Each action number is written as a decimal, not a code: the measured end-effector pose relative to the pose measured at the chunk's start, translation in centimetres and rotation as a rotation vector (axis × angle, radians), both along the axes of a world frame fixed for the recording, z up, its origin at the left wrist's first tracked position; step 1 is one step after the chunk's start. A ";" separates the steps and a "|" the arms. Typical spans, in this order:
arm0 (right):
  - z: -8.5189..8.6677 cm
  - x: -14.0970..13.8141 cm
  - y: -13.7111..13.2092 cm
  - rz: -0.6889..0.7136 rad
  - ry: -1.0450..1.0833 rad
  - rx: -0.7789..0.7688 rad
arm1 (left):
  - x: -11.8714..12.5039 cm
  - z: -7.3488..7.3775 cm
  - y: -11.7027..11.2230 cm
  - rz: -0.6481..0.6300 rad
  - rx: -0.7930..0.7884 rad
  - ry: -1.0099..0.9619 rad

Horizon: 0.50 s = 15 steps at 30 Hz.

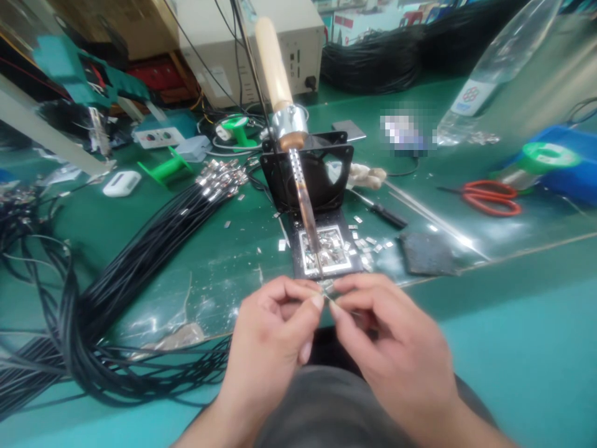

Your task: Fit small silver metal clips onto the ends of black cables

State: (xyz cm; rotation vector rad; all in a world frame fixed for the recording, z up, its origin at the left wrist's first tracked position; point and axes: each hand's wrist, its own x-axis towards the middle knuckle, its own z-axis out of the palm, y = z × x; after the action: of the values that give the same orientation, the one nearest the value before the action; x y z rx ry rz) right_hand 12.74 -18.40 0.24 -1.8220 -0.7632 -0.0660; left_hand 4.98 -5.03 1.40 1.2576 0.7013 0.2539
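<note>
My left hand [275, 330] and my right hand [392, 342] meet at the table's near edge, fingertips pinched together on a small shiny metal piece [328, 287]. What exactly it is stays too small to name. Just beyond them a soldering iron [285, 112] with a wooden handle leans in a black stand, its tip down in a square tray [326, 252] of silvery solder bits. A thick bundle of black cables [140, 261] with metal terminals lies to the left of my hands.
Red-handled scissors [492, 198] lie at the right, next to a green solder spool [545, 157]. A plastic bottle [494, 68] lies at the back right. A dark sponge pad [426, 254], a screwdriver [380, 211], green spools [240, 130] and a beige machine [252, 43] stand behind.
</note>
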 end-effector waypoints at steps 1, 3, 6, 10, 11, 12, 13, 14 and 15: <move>0.0 0.0 0.0 0.005 0.001 -0.007 | 0.0 0.0 0.0 -0.001 -0.003 -0.002; 0.0 0.0 0.0 -0.007 0.005 0.006 | 0.0 0.0 0.0 -0.002 -0.011 -0.005; 0.0 0.1 0.0 -0.014 0.007 0.017 | 0.0 0.0 -0.1 0.000 -0.011 -0.004; 0.2 0.1 0.0 -0.008 -0.011 0.015 | -0.1 -0.1 -0.1 0.002 -0.007 -0.012; 0.2 0.1 0.0 -0.007 -0.009 0.012 | -0.1 -0.1 -0.1 0.004 -0.009 -0.013; 0.2 0.0 0.0 -0.005 -0.005 0.010 | -0.2 -0.1 0.0 0.006 -0.012 -0.016; 0.2 0.0 0.0 -0.006 -0.002 0.009 | -0.2 -0.2 0.0 0.006 -0.015 -0.017; 0.1 0.0 0.0 -0.008 0.001 0.011 | -0.2 -0.2 0.0 0.005 -0.018 -0.020; 0.1 0.0 0.0 -0.009 0.005 0.011 | -0.2 -0.2 0.0 0.005 -0.021 -0.023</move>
State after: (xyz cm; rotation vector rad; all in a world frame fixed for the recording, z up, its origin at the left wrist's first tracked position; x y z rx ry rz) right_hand 12.73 -18.39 0.34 -1.8143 -0.7495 -0.0710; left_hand 4.79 -4.98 1.18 1.2315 0.6856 0.2643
